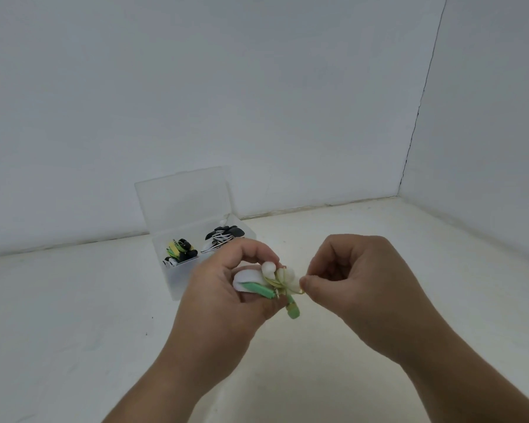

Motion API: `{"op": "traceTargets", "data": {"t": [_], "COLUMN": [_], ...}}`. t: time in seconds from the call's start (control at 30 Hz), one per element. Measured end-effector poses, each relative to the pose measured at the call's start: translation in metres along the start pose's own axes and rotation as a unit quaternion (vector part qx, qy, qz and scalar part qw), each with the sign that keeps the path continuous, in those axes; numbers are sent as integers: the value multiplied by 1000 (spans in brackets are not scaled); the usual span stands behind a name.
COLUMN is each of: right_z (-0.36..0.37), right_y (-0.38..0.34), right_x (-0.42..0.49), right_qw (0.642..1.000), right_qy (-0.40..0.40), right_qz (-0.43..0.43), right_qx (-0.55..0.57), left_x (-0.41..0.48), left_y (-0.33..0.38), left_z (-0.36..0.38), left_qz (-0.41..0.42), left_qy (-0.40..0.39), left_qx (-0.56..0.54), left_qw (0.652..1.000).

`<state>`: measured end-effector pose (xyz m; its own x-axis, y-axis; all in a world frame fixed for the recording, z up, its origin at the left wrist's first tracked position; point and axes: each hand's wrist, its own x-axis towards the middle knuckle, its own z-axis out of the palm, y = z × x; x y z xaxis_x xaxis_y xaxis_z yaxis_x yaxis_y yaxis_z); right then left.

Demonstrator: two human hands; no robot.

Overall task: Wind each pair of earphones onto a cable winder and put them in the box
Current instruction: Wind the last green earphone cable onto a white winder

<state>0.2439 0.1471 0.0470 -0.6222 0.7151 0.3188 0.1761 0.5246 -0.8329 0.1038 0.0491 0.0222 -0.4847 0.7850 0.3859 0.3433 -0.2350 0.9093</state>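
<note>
Earphones (283, 276), pale buds with a mint-green plug, sit at lower centre of frame, held against a white cable winder (245, 277) in the left hand (223, 300), fingers curled round it. Right hand (355, 285) pinches the yellowish cable (299, 292) between thumb and forefinger, just right of the winder. Clear plastic box (177, 279) stands on the worktop (74, 315) behind the left hand, lid (184, 199) upright. Inside: yellow-and-black wound set (179, 250) at left, black-and-white striped set (223, 236) at right.
</note>
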Motion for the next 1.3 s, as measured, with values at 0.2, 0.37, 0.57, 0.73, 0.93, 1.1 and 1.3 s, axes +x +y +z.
{"op": "traceTargets", "data": {"t": [0.2,0.37,0.57,0.73,0.93,1.1,1.3], "right_z": [-2,-3,5,10,10,10,11], "right_y": [1,2,7,8,2,2,4], "right_x": [2,2,3,5,1,2,3], "right_qw": [997,991,988,999,994,991,993], "right_qy": [-24,-18,-53,-43,-58,-54,-37], "right_qz": [3,8,33,1,38,52,30], "right_qx": [80,132,141,18,81,115,106], "left_x": [-1,-2,-1,0,0,-1,-1], "left_y": [-6,-8,-5,-7,-10,-10,-12], "left_z": [0,1,2,1,-1,-1,1], "left_qz": [15,-19,-27,-18,17,38,59], "left_qy": [-10,-12,-30,15,44,49,38], "left_qx": [100,126,96,75,110,155,198], "left_qw": [995,992,995,997,993,986,978]}}
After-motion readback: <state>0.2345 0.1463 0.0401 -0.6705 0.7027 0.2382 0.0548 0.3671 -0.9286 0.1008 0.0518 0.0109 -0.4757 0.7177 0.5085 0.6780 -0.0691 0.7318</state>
